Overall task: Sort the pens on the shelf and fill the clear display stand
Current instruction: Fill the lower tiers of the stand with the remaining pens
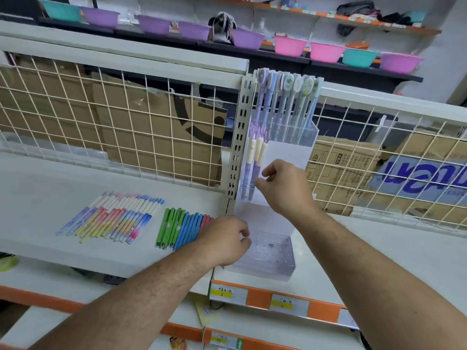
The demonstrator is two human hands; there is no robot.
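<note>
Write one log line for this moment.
left hand: holds display stand | right hand: at purple pens, middle tier | loose pens: on shelf

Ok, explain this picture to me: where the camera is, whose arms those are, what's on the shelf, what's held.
No machine here: a person wears one camera on the head, looking down at their bare arms. The left hand seems to grip the front corner of the clear display stand; its front tier holds no pens. The right hand has its fingers on the purple pens in the middle tier; whether they pinch one is unclear. The back tier holds taller pens. On the shelf lie pastel pens and green, blue and red pens.
</note>
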